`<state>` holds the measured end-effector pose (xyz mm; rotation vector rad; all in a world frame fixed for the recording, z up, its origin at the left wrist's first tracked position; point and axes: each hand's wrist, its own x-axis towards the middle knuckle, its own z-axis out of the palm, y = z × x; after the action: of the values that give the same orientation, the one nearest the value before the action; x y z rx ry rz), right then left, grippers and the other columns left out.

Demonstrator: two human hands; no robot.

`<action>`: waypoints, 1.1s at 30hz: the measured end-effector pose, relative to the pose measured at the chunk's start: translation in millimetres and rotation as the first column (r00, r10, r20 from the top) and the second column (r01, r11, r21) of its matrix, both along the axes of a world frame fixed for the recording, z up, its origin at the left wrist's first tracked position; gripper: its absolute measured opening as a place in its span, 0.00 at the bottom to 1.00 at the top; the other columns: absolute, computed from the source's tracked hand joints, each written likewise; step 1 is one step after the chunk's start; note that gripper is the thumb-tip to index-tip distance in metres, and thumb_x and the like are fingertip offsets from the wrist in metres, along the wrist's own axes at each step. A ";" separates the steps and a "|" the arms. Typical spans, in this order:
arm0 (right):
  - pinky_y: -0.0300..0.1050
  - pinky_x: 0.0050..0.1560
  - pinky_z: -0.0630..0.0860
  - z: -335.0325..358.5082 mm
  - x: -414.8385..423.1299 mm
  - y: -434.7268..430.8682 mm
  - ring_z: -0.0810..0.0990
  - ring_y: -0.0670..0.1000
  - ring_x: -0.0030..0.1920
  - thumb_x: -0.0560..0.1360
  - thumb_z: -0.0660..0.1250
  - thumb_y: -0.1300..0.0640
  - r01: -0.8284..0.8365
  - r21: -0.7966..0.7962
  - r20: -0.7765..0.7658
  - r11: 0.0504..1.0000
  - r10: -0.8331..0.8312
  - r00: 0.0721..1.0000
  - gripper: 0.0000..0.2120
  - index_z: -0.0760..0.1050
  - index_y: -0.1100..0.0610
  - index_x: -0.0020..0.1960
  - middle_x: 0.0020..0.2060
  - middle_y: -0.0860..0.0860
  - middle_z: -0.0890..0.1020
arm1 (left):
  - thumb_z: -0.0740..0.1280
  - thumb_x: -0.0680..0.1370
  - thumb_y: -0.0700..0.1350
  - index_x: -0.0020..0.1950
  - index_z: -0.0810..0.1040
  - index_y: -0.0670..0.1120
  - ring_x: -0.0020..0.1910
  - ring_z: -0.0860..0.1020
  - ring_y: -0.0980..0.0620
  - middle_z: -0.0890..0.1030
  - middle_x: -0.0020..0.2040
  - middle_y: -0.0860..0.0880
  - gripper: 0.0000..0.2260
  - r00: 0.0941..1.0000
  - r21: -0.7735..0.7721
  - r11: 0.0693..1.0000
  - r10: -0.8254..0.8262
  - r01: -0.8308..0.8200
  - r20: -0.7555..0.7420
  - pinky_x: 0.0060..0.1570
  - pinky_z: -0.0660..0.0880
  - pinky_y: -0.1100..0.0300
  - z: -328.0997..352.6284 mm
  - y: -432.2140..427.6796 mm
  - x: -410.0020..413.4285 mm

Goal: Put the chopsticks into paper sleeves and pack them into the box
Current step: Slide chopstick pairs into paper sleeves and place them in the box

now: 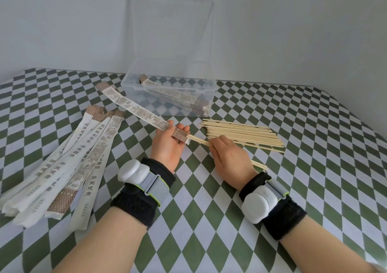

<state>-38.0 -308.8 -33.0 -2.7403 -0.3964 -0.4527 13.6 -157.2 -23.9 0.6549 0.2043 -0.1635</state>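
L hand (167, 147) grips a sleeve (129, 105), R hand (230, 157) pinches a chopstick pair (199, 140) partway in; few in box (134, 84) (most chopsticks (245, 134) loose).

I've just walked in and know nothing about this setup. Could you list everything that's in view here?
box: one, clear plastic, lid up, back of the table.
sleeves in box: a few, count unclear, white and brown.
loose sleeves: a fanned pile, white with brown ends, on the left.
loose chopsticks: many, pale wood, right of the hands.
held sleeve: one, white and brown, in the left hand.
held chopsticks: seemingly a pair, pale wood, tips entering the held sleeve.
tablecloth: one, green and white checks.
wrist devices: two, white on black bands.
left hand: fingers grip the held sleeve.
right hand: fingers pinch the held chopsticks.
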 end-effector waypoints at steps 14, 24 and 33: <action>0.47 0.30 0.72 -2.3 -0.4 0.9 0.75 0.56 0.38 0.76 0.50 0.54 0.040 -0.074 0.023 0.996 -0.039 0.999 0.18 0.77 0.59 0.51 0.40 0.53 0.78 | 0.55 0.82 0.41 0.63 0.64 0.43 0.45 0.78 0.48 0.73 0.42 0.44 0.10 0.999 -0.038 0.998 0.042 -0.042 0.008 0.53 0.76 0.54 1.9 0.3 -1.0; 0.44 0.27 0.68 -5.9 2.6 0.1 0.76 0.56 0.37 0.76 0.55 0.58 0.055 -0.032 0.091 0.998 -0.052 0.994 0.14 0.76 0.60 0.54 0.39 0.54 0.78 | 0.56 0.82 0.38 0.54 0.69 0.42 0.51 0.78 0.47 0.77 0.49 0.42 0.05 0.980 0.046 0.984 -0.174 0.170 0.098 0.52 0.78 0.54 2.3 0.1 -5.7; 0.49 0.47 0.74 -6.0 4.0 1.4 0.78 0.59 0.51 0.78 0.57 0.62 -0.046 0.099 0.088 0.994 0.037 0.995 0.15 0.68 0.63 0.64 0.53 0.59 0.79 | 0.63 0.78 0.36 0.52 0.76 0.44 0.51 0.79 0.51 0.80 0.50 0.46 0.06 0.973 0.384 0.909 -0.211 0.160 0.094 0.44 0.79 0.65 -2.7 -5.4 -10.8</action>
<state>-34.1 -307.4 -39.0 -2.6169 -0.4389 -0.5652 2.8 -162.6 -26.6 1.0649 0.0407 -0.2673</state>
